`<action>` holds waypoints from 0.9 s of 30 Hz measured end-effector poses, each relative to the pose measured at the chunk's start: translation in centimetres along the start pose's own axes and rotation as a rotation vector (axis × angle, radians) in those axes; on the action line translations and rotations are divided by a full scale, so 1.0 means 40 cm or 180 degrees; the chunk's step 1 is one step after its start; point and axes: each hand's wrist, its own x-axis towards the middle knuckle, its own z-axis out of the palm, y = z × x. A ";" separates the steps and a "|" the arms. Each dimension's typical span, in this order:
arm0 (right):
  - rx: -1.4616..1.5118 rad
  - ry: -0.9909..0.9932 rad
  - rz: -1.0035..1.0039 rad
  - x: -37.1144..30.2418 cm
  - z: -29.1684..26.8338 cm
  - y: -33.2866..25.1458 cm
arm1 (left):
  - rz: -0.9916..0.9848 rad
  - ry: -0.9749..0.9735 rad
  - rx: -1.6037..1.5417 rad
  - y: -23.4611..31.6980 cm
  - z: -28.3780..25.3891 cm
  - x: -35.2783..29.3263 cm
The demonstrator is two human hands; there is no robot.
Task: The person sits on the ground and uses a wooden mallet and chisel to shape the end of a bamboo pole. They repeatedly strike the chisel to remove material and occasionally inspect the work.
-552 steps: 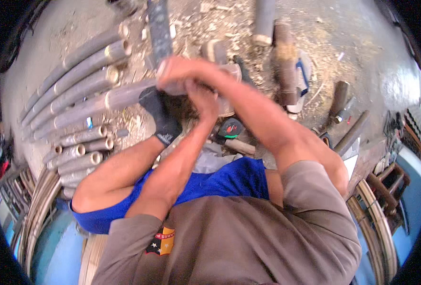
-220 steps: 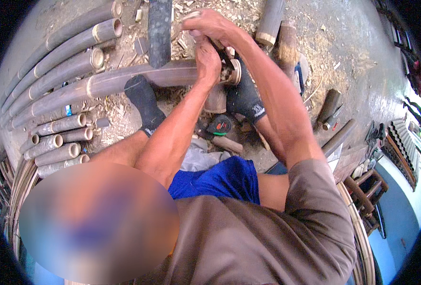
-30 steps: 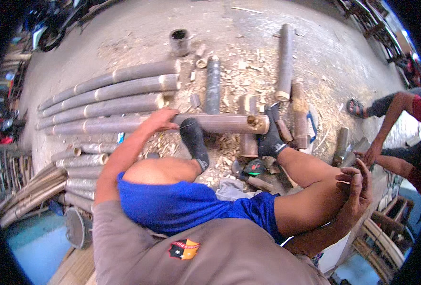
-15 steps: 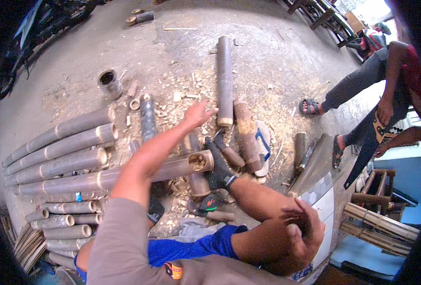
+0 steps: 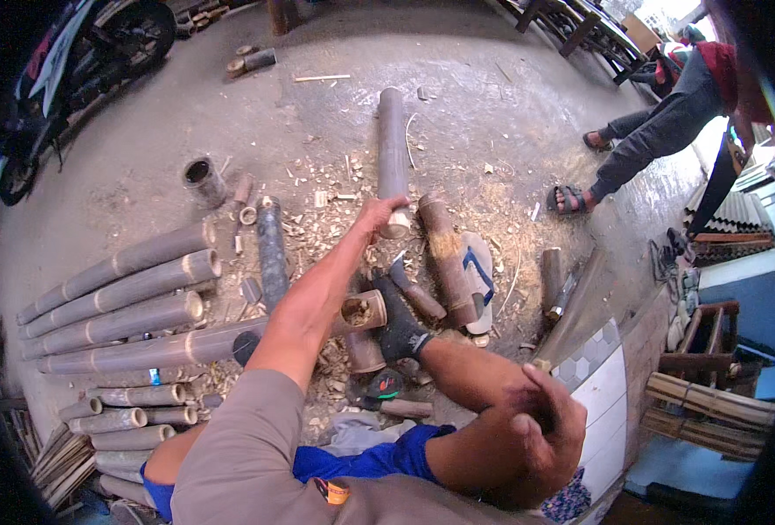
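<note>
Your left hand [image 5: 376,215] is closed over the near end of the smooth bamboo tube [image 5: 392,144]; how firmly it bears, you cannot tell, as the finger undersides are hidden. From that grip the tube runs straight away from you on the floor [image 5: 308,131], its long axis nearly in line with your forearm. Your left arm, the nearer one, is stretched forward and rightward, crossing above the long pole [image 5: 202,344] with a hollow at its end. Your right hand [image 5: 552,424] is held bare by your right knee, fingers loosely bent and thumb apart, well away from the tube. Right of the tube's near end lie a scraped bamboo piece [image 5: 448,258] and a sandal [image 5: 477,289].
</note>
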 end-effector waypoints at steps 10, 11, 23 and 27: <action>0.1123 -0.0615 0.0416 -0.027 -0.057 0.115 | 0.1929 0.1090 0.0416 0.197 -0.120 -0.555; 0.0967 -0.0569 0.0410 -0.038 -0.051 0.124 | 0.2422 0.1206 0.0464 0.257 -0.138 -0.585; -0.0410 -0.0221 0.0447 -0.080 -0.015 0.110 | 0.4170 0.1507 -0.0678 0.192 -0.163 -0.730; -0.0457 -0.0003 0.0336 -0.093 -0.014 0.135 | 0.3984 0.1358 -0.0408 0.141 -0.145 -0.731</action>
